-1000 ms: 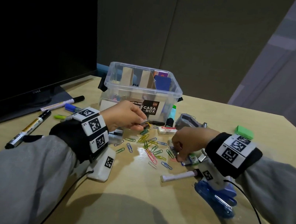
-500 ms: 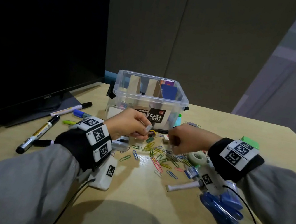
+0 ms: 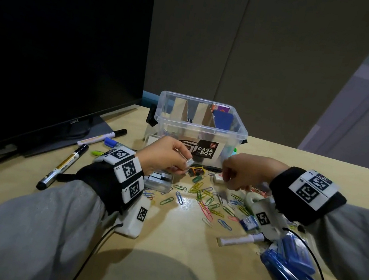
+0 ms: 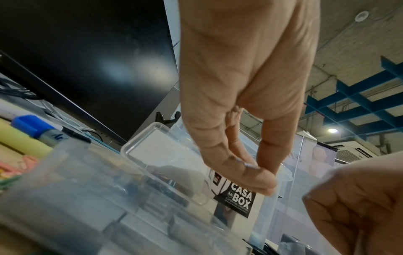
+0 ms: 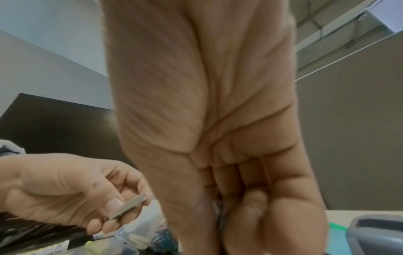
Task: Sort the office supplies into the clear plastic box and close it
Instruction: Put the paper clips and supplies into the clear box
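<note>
My left hand (image 3: pixel 166 158) pinches a staple strip (image 3: pixel 189 163); my right hand (image 3: pixel 243 173) is curled, contents hidden, above scattered paper clips (image 3: pixel 205 199).

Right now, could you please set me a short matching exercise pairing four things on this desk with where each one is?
Things:
1. small grey metal strip
2. black marker pen with a yellow label
3. clear plastic bag of blue pens
4. coloured paper clips

Places:
A. scattered on the desk in front of the clear plastic box
B. at the desk's near right, below the right wrist
C. pinched in the left hand
D. lying near the dark monitor

Pairs: 1-C, 2-D, 3-B, 4-A
</note>
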Demonstrator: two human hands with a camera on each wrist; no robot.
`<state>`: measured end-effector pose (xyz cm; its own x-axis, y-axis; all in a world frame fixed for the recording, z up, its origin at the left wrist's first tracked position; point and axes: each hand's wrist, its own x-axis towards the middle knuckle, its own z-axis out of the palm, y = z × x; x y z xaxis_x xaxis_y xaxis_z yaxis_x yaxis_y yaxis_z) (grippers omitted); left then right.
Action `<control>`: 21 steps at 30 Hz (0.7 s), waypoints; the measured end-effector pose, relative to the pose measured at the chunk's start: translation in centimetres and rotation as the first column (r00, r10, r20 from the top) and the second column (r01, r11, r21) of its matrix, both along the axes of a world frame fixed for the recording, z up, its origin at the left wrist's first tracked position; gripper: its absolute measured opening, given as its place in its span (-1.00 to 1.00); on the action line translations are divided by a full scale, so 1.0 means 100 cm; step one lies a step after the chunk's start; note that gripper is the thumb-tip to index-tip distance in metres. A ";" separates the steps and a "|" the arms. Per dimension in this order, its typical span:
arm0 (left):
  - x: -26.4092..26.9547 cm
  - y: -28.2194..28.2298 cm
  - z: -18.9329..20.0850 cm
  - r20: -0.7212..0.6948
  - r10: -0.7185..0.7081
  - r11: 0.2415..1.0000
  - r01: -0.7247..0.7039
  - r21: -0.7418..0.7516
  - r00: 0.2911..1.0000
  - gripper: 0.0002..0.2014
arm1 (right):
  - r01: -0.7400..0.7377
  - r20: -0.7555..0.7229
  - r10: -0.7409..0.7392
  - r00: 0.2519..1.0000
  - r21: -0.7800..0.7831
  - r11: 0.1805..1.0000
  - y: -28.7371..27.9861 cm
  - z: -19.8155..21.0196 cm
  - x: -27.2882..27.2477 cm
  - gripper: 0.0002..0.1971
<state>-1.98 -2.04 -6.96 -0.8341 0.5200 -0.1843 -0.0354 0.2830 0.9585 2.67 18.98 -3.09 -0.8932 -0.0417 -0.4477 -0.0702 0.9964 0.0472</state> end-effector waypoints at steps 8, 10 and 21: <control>-0.003 -0.002 -0.004 -0.028 -0.031 1.000 0.031 -0.005 0.999 -0.80 | -0.030 -0.265 -0.099 0.959 -0.442 0.896 -0.004 0.011 -0.002 -0.94; -0.003 -0.002 -0.004 -0.036 -0.032 0.999 0.032 0.005 0.999 -0.79 | -0.005 -0.224 -0.208 0.952 -0.692 0.722 -0.010 0.014 0.001 -0.91; -0.001 -0.005 0.006 -0.104 -0.075 0.994 0.083 0.075 0.992 -0.76 | -0.108 -0.299 -0.128 0.946 -0.659 0.745 -0.030 0.005 -0.006 -0.95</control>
